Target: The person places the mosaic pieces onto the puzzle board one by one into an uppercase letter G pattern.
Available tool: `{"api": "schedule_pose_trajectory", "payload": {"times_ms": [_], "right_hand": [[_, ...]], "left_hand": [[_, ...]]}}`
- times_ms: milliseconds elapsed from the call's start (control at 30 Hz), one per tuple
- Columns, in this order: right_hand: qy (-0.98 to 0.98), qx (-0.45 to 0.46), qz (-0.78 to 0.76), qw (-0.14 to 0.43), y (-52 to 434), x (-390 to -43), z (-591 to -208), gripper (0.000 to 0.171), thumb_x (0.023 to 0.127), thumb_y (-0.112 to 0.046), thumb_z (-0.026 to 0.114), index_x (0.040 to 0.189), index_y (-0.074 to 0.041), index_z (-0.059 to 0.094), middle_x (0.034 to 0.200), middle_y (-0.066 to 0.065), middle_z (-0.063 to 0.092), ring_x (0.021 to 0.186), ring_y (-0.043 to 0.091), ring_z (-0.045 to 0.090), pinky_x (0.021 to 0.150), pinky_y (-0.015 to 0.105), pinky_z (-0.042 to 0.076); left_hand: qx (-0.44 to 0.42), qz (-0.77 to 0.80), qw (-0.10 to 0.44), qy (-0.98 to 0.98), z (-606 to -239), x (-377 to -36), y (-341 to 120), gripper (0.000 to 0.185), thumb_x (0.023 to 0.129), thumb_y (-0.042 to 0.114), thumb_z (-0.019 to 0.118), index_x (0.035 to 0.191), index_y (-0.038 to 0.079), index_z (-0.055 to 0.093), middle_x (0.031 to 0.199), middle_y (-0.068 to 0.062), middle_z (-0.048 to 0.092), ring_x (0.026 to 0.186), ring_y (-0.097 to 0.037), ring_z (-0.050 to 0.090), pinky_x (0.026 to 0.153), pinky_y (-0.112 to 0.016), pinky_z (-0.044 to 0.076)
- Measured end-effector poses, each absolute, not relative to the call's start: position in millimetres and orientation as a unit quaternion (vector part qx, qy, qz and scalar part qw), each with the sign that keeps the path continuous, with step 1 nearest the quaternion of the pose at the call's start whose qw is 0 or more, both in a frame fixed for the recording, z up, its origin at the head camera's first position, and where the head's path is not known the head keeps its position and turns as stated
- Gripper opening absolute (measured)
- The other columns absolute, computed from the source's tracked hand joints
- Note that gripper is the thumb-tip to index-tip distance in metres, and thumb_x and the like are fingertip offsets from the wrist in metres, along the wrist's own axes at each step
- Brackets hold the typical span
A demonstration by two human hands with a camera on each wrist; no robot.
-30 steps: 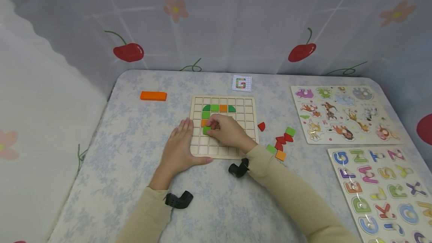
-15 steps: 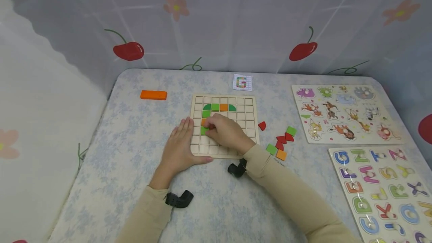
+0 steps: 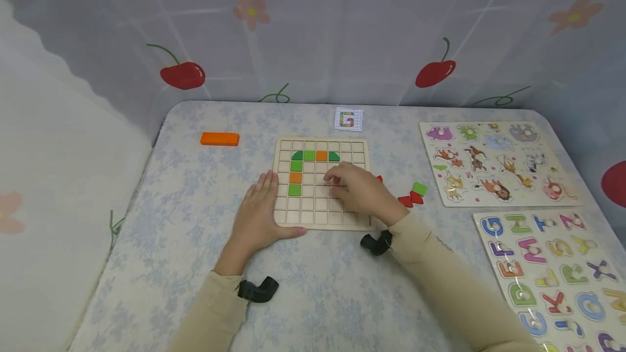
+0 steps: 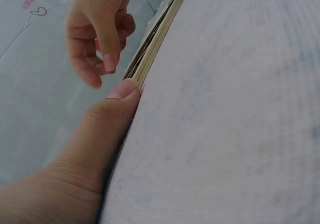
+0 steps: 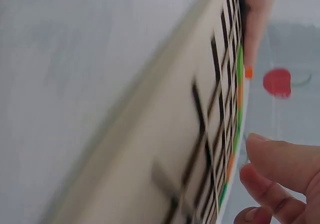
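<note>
A wooden grid board (image 3: 313, 219) lies mid-table. Green and orange tiles fill part of its top row and run down the left column, ending in a green square tile (image 3: 295, 190). My left hand (image 3: 256, 211) rests flat at the board's left edge with fingers straight; its thumb (image 4: 107, 116) touches the front edge in the left wrist view. Over the right half of the board hovers my right hand (image 3: 362, 189), its fingers loosely bent. Nothing shows between thumb and fingers (image 5: 280, 164) in the right wrist view.
Red wedge tiles (image 3: 405, 201) and a green square tile (image 3: 419, 189) lie right of the board, partly behind my right arm. Behind it is a pattern card (image 3: 348, 119); an orange block (image 3: 219, 139) sits left. Animal (image 3: 508, 200) and letter (image 3: 481, 232) puzzle boards occupy the right.
My right hand has let go of the green square tile, which stays in the left column, and has moved right across the board. My left hand keeps its place.
</note>
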State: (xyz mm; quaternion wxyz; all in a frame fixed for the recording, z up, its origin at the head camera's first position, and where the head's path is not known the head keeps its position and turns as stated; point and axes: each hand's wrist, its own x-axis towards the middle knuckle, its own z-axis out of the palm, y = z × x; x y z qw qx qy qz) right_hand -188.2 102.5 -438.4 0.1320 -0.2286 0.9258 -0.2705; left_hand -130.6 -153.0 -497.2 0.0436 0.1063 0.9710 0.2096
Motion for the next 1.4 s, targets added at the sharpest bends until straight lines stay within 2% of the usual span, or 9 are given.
{"api": "schedule_pose_trajectory", "payload": {"times_ms": [167, 433, 567, 700, 833, 1067, 1167, 1267, 1400], "right_hand": [[0.937, -0.196, -0.253, 0.137, 143.7, -192.9, -430.9, 0.031, 0.095, -0.014, 0.065, 0.126, -0.013, 0.064, 0.117, 0.003, 0.061, 0.084, 0.020, 0.057, 0.073, 0.035, 0.051], [0.951, -0.184, -0.207, 0.140, 182.6, -196.7, -435.0, 0.042, 0.092, -0.007, 0.068, 0.133, -0.010, 0.059, 0.126, 0.009, 0.062, 0.107, 0.025, 0.060, 0.093, 0.047, 0.053], [0.951, -0.173, -0.206, 0.149, 187.8, -196.2, -435.3, 0.042, 0.092, -0.009, 0.069, 0.133, -0.011, 0.059, 0.122, 0.009, 0.064, 0.103, 0.025, 0.060, 0.091, 0.046, 0.053], [0.954, -0.158, -0.204, 0.155, 189.7, -195.2, -435.8, 0.039, 0.091, -0.012, 0.071, 0.129, -0.012, 0.061, 0.112, 0.007, 0.066, 0.088, 0.022, 0.059, 0.079, 0.040, 0.054], [0.954, -0.153, -0.205, 0.158, 192.1, -193.7, -436.3, 0.031, 0.091, -0.015, 0.072, 0.121, -0.014, 0.066, 0.103, 0.005, 0.067, 0.079, 0.019, 0.058, 0.069, 0.034, 0.052], [0.959, -0.146, -0.187, 0.157, 196.4, -191.8, -436.6, 0.021, 0.089, -0.025, 0.075, 0.106, -0.013, 0.069, 0.092, 0.003, 0.066, 0.072, 0.017, 0.056, 0.063, 0.031, 0.048], [0.960, -0.143, -0.182, 0.159, 197.2, -191.9, -434.8, 0.024, 0.089, -0.025, 0.075, 0.109, -0.013, 0.070, 0.095, 0.004, 0.065, 0.076, 0.019, 0.056, 0.064, 0.033, 0.049], [0.956, -0.152, -0.190, 0.163, 198.1, -192.9, -434.1, 0.024, 0.090, -0.019, 0.073, 0.113, -0.012, 0.071, 0.102, 0.006, 0.066, 0.085, 0.020, 0.057, 0.073, 0.037, 0.053], [0.948, -0.152, -0.214, 0.179, 198.7, -193.9, -434.8, 0.017, 0.091, -0.016, 0.071, 0.108, -0.012, 0.068, 0.104, 0.007, 0.067, 0.084, 0.021, 0.057, 0.075, 0.037, 0.052]], "left_hand": [[0.107, 0.211, 0.040, 0.971, -497.6, -130.4, -153.5, 0.142, 0.061, 0.088, 0.066, 0.159, 0.004, 0.006, 0.168, -0.010, 0.005, 0.157, -0.025, 0.005, 0.127, -0.047, 0.011], [0.109, 0.212, 0.039, 0.970, -497.9, -130.8, -153.0, 0.142, 0.061, 0.088, 0.066, 0.159, 0.005, 0.006, 0.168, -0.010, 0.006, 0.157, -0.025, 0.004, 0.127, -0.047, 0.011], [0.108, 0.210, 0.042, 0.971, -497.2, -130.9, -152.9, 0.142, 0.061, 0.089, 0.065, 0.159, 0.005, 0.005, 0.168, -0.010, 0.005, 0.157, -0.024, 0.004, 0.127, -0.047, 0.010], [0.107, 0.207, 0.044, 0.971, -497.5, -130.6, -152.6, 0.142, 0.061, 0.090, 0.064, 0.159, 0.005, 0.005, 0.168, -0.010, 0.005, 0.157, -0.024, 0.003, 0.127, -0.047, 0.010], [0.106, 0.207, 0.043, 0.972, -498.0, -130.5, -152.2, 0.143, 0.061, 0.090, 0.064, 0.159, 0.005, 0.005, 0.168, -0.009, 0.005, 0.157, -0.024, 0.003, 0.127, -0.047, 0.010], [0.105, 0.206, 0.044, 0.972, -498.1, -130.4, -152.3, 0.142, 0.061, 0.088, 0.066, 0.159, 0.005, 0.005, 0.168, -0.010, 0.004, 0.157, -0.024, 0.003, 0.127, -0.047, 0.011], [0.106, 0.207, 0.044, 0.972, -497.8, -130.3, -152.5, 0.142, 0.061, 0.087, 0.066, 0.159, 0.004, 0.006, 0.168, -0.010, 0.004, 0.157, -0.025, 0.003, 0.127, -0.047, 0.011], [0.107, 0.209, 0.043, 0.971, -497.7, -130.4, -152.3, 0.141, 0.062, 0.087, 0.066, 0.159, 0.004, 0.006, 0.168, -0.010, 0.005, 0.157, -0.025, 0.004, 0.127, -0.047, 0.011], [0.108, 0.208, 0.042, 0.971, -497.9, -130.5, -152.9, 0.141, 0.061, 0.088, 0.065, 0.159, 0.005, 0.006, 0.168, -0.010, 0.005, 0.157, -0.025, 0.004, 0.127, -0.047, 0.011]]}}
